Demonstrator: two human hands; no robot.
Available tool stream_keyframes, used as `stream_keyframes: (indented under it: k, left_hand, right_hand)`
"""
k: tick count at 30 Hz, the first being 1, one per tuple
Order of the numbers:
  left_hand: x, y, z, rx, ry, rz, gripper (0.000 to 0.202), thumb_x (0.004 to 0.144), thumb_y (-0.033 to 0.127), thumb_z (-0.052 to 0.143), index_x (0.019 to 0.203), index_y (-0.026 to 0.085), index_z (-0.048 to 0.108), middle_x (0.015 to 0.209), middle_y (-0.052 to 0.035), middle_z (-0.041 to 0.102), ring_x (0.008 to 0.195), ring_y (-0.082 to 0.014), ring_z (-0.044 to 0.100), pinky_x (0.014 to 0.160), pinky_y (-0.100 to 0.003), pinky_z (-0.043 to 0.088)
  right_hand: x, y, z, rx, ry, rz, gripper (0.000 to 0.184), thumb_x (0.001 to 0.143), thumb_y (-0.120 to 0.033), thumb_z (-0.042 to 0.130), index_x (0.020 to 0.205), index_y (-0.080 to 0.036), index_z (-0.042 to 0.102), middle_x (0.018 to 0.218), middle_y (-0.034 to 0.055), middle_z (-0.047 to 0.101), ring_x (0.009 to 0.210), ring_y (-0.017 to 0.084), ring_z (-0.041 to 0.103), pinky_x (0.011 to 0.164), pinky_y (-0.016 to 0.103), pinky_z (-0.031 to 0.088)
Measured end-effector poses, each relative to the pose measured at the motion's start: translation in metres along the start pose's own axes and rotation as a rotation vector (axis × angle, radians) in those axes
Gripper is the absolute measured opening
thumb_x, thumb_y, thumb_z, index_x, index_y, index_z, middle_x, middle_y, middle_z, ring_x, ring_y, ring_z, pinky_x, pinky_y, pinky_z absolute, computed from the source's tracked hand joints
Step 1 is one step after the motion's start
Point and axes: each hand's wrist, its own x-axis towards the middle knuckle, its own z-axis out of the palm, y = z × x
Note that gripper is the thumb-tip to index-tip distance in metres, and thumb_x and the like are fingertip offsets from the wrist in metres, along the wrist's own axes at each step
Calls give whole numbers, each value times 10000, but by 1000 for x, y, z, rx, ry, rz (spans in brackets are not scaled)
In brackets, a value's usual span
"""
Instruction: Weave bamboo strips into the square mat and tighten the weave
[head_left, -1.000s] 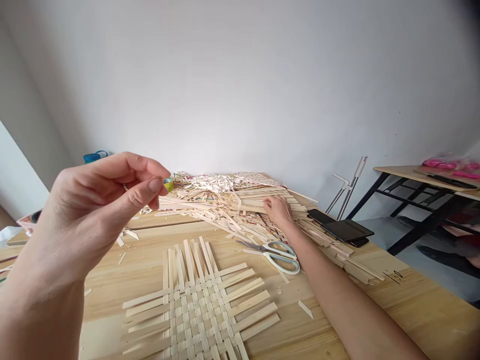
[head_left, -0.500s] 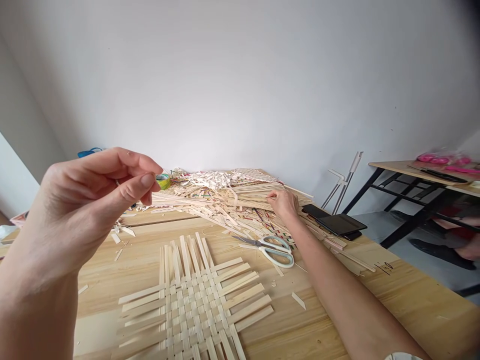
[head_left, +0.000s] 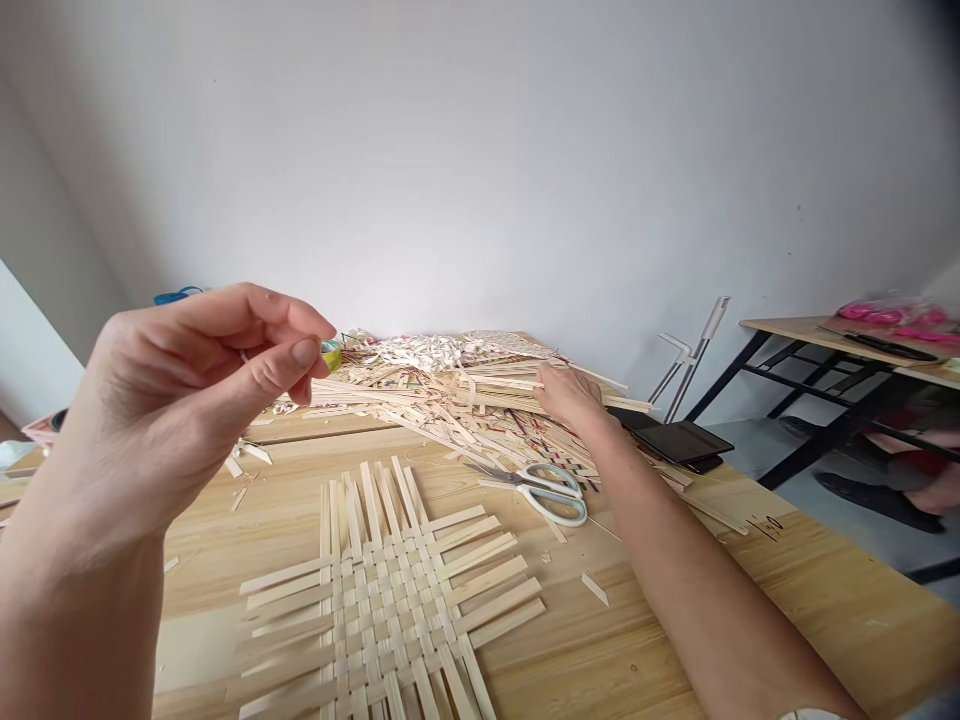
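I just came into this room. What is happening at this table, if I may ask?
A person is working with pale flat strips. The right hand reaches to a bundle of strips on the far pile; its exact grip is hard to see. The left hand is raised, thumb and fingertips close together, with nothing clearly visible between them. A woven piece lies on the table, loose ends sticking out, untouched by either hand. Scissors lie beyond it.
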Motion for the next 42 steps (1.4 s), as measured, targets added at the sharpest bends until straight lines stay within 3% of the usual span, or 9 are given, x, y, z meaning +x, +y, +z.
stream_keyframes:
  k: [2,6,11,15,18,24,30,36,42]
  left_hand:
    - [0,-1,0,-4,-21,-30,96,846,251,739,934,228,769,826,-60,674,686,-169,617,573,-287,474]
    - [1,-5,-2,6,-41,-57,116,847,282,744,950,232,761,847,-57,675,695,-161,614,572,-274,468]
    - [2,-4,-1,17,-75,-66,97,848,296,742,912,224,756,833,-51,676,691,-154,611,582,-263,482]
    - [2,-3,-1,11,-80,-74,94,854,281,739,922,218,757,823,-54,674,690,-154,607,575,-258,479]
    - [2,-4,-1,9,-69,-74,96,849,276,745,928,221,755,825,-54,672,690,-155,607,576,-260,484]
    - [2,-4,2,26,-118,-73,75,864,279,728,899,219,756,835,-50,680,678,-140,604,578,-255,480]
    - [1,-7,6,-3,-96,-68,71,855,260,738,909,221,762,831,-52,673,694,-155,606,575,-276,469]
    - [2,-9,9,16,-67,-67,57,841,261,750,883,227,768,811,-52,678,675,-159,604,565,-284,458]
    - [2,-9,9,1,-97,-74,68,846,273,747,891,227,767,790,-47,676,660,-153,612,556,-271,472]
  right_hand:
    - [0,2,-3,29,-62,-26,268,861,-238,567,1087,-126,656,1086,200,698,966,295,644,747,331,433]
    - [-2,12,-9,179,-262,-123,174,813,-285,638,904,-142,679,784,86,712,708,196,629,616,257,427]
    - [-2,34,-13,411,-409,-220,369,852,-517,586,796,-165,683,645,12,625,595,140,545,544,224,416]
    - [1,57,-15,516,-383,-152,352,799,-475,653,629,-169,618,520,-19,497,492,106,423,481,228,351]
    - [4,64,-16,595,-261,-78,278,825,-387,624,667,-159,637,552,8,539,505,112,455,473,224,368]
    - [10,28,12,737,-51,-13,316,930,-320,463,921,-121,708,748,89,701,646,159,633,563,219,485]
    - [18,6,46,678,-64,29,149,789,-227,627,754,-123,728,729,62,735,675,169,660,599,216,479]
    - [12,15,43,676,-212,0,318,869,-376,600,727,-118,721,660,85,710,553,134,612,490,192,422]
    - [8,14,45,666,-267,-99,310,713,-369,720,529,-144,614,479,-5,552,464,95,473,440,182,330]
